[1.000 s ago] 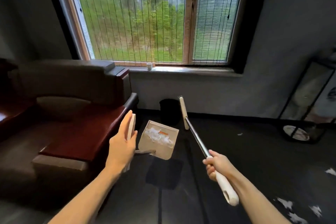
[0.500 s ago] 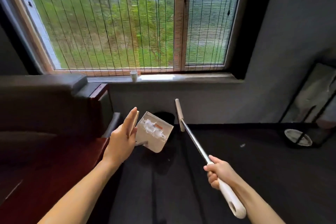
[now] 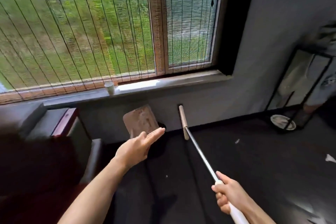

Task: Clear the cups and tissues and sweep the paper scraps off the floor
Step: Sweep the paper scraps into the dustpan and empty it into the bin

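Right hand (image 3: 227, 196) clenched on broom (image 3: 200, 156), left hand (image 3: 135, 148) behind tilted dustpan (image 3: 140, 122), hold unseen; I judge slack there spills it beside the bin (image 3: 162, 126) beyond that grip.
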Demonstrator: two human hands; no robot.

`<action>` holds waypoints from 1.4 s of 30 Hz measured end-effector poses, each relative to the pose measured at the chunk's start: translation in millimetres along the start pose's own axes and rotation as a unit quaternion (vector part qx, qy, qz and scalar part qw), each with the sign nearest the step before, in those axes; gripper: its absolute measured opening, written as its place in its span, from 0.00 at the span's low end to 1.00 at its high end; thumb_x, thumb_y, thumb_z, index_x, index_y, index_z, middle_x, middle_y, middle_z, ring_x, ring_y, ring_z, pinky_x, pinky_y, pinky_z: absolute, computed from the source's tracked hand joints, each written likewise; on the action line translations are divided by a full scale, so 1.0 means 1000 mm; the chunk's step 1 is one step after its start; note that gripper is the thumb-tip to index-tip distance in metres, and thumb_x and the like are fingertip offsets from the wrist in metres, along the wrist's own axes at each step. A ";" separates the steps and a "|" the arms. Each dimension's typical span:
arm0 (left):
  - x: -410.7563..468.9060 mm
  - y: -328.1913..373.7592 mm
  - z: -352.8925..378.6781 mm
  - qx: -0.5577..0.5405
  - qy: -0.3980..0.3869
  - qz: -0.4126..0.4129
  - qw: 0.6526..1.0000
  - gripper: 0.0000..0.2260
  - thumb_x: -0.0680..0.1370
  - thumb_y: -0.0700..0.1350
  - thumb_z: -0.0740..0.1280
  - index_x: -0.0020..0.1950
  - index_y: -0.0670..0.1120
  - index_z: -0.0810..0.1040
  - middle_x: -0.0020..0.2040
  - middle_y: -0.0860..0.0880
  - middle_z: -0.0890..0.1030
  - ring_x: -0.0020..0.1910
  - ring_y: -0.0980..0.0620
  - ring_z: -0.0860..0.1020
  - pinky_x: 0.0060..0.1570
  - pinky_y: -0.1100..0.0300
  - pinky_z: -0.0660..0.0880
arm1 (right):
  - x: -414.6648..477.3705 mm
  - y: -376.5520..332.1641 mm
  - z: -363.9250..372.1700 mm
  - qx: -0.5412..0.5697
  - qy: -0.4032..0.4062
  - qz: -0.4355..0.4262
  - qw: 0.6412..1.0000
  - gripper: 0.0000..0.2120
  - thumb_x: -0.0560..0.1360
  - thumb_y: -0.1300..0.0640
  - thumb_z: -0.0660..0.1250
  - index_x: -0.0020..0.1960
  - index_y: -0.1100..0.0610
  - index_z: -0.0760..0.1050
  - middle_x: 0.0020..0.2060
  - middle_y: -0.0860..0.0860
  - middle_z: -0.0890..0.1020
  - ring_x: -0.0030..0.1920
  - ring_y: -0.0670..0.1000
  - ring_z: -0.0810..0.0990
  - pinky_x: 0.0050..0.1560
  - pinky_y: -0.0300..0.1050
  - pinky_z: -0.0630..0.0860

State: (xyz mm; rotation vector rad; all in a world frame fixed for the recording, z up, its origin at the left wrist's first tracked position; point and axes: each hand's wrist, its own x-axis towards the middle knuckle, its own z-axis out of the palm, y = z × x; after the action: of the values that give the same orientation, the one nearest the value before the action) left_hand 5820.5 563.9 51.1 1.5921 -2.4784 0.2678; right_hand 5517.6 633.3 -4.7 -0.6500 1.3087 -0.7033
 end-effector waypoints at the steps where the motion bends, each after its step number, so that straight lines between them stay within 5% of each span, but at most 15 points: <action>1: 0.010 -0.008 0.016 0.007 -0.026 0.031 0.999 0.44 0.69 0.35 0.65 0.74 0.62 0.44 0.57 0.48 0.79 0.37 0.50 0.80 0.34 0.60 0.79 | 0.004 -0.003 0.002 0.005 -0.002 0.002 1.000 0.34 0.75 0.72 0.61 0.76 0.50 0.57 0.21 0.53 0.67 0.18 0.47 0.65 0.18 0.33 0.62; 3: 0.022 -0.016 0.042 0.017 -0.084 0.064 0.994 0.44 0.72 0.35 0.57 0.71 0.64 0.30 0.71 0.53 0.68 0.47 0.49 0.79 0.45 0.56 0.79 | 0.015 -0.009 0.005 0.017 -0.001 0.003 1.000 0.34 0.75 0.72 0.61 0.76 0.50 0.57 0.21 0.53 0.67 0.18 0.48 0.65 0.18 0.34 0.63; 8: 0.040 -0.025 0.066 0.032 -0.098 0.116 0.988 0.58 0.55 0.37 0.75 0.77 0.51 0.45 0.61 0.56 0.78 0.34 0.61 0.77 0.31 0.70 0.74 | 0.038 -0.031 0.009 0.008 0.005 -0.004 1.000 0.34 0.75 0.74 0.60 0.76 0.52 0.58 0.20 0.53 0.68 0.16 0.47 0.64 0.18 0.32 0.63; 11: 0.042 -0.045 0.071 -0.012 -0.149 0.065 0.987 0.45 0.74 0.38 0.63 0.71 0.67 0.33 0.67 0.52 0.70 0.52 0.52 0.79 0.50 0.58 0.77 | 0.053 -0.050 0.012 0.015 -0.009 0.008 1.000 0.34 0.76 0.73 0.59 0.77 0.52 0.54 0.20 0.52 0.68 0.16 0.45 0.64 0.17 0.32 0.62; 13: 0.041 -0.050 0.074 0.004 -0.105 0.073 0.992 0.37 0.77 0.46 0.58 0.73 0.64 0.34 0.72 0.57 0.64 0.61 0.55 0.76 0.53 0.60 0.76 | 0.063 -0.060 0.018 0.017 -0.021 0.014 1.000 0.34 0.77 0.72 0.59 0.77 0.51 0.53 0.19 0.51 0.68 0.16 0.44 0.64 0.17 0.32 0.62; 16: 0.046 -0.048 0.085 0.099 -0.149 0.078 0.981 0.32 0.81 0.54 0.53 0.75 0.51 0.34 0.68 0.52 0.70 0.60 0.54 0.76 0.54 0.61 0.74 | 0.073 -0.070 0.029 0.018 -0.034 0.009 0.999 0.35 0.77 0.72 0.59 0.77 0.51 0.52 0.20 0.50 0.69 0.17 0.44 0.65 0.17 0.33 0.62; 20: 0.053 -0.045 0.089 -0.006 -0.172 0.000 0.985 0.28 0.77 0.65 0.50 0.75 0.58 0.54 0.60 0.53 0.76 0.54 0.49 0.79 0.50 0.54 0.74 | 0.083 -0.079 0.038 0.032 -0.048 0.007 0.998 0.34 0.77 0.71 0.58 0.77 0.51 0.52 0.20 0.49 0.70 0.17 0.43 0.65 0.17 0.33 0.63; 23: 0.051 -0.041 0.099 -0.068 -0.160 -0.059 0.983 0.20 0.75 0.67 0.56 0.56 0.56 0.72 0.52 0.56 0.79 0.53 0.52 0.78 0.50 0.57 0.70 | 0.086 -0.081 0.042 0.036 -0.051 0.011 0.998 0.34 0.77 0.71 0.58 0.77 0.51 0.52 0.20 0.49 0.71 0.18 0.43 0.65 0.17 0.33 0.63; 25: 0.050 -0.041 0.102 -0.099 -0.208 -0.131 0.964 0.18 0.72 0.70 0.59 0.41 0.55 0.70 0.42 0.55 0.78 0.47 0.51 0.79 0.44 0.58 0.69 | 0.087 -0.080 0.043 0.036 -0.052 0.013 0.998 0.34 0.77 0.71 0.58 0.77 0.51 0.52 0.20 0.49 0.70 0.17 0.43 0.65 0.17 0.33 0.63; 27: 0.047 -0.042 0.102 -0.150 -0.245 -0.172 0.942 0.20 0.72 0.70 0.60 0.38 0.53 0.70 0.37 0.55 0.77 0.42 0.52 0.79 0.40 0.58 0.71 | 0.088 -0.079 0.044 0.039 -0.056 0.017 0.998 0.34 0.77 0.71 0.58 0.77 0.51 0.52 0.20 0.50 0.70 0.18 0.43 0.65 0.17 0.33 0.63; 30: 0.043 -0.043 0.101 -0.159 -0.246 -0.182 0.939 0.19 0.71 0.70 0.59 0.40 0.54 0.71 0.37 0.54 0.77 0.39 0.52 0.79 0.39 0.58 0.73 | 0.090 -0.077 0.043 0.041 -0.060 0.024 0.997 0.34 0.78 0.71 0.58 0.78 0.50 0.52 0.21 0.50 0.69 0.18 0.43 0.65 0.17 0.33 0.63; 34: 0.053 -0.031 0.102 -0.033 -0.207 -0.147 0.967 0.23 0.71 0.70 0.57 0.48 0.53 0.74 0.42 0.51 0.79 0.46 0.46 0.80 0.38 0.58 0.71 | 0.091 -0.072 0.042 0.054 -0.063 0.031 0.996 0.34 0.78 0.71 0.58 0.77 0.50 0.52 0.20 0.49 0.69 0.18 0.43 0.65 0.16 0.33 0.63; 42: 0.044 -0.015 0.102 0.016 -0.201 -0.097 0.975 0.24 0.72 0.71 0.55 0.45 0.51 0.70 0.44 0.50 0.82 0.47 0.47 0.81 0.34 0.58 0.67 | 0.087 -0.069 0.027 0.079 -0.052 0.019 0.995 0.35 0.77 0.71 0.59 0.77 0.50 0.52 0.22 0.50 0.69 0.18 0.43 0.65 0.17 0.33 0.63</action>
State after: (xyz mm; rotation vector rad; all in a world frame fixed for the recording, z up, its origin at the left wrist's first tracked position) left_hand 5810.5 493.6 -35.6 2.0608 -2.5749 -0.0522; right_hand 5548.5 523.5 -2.1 -0.5250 1.1548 -0.7245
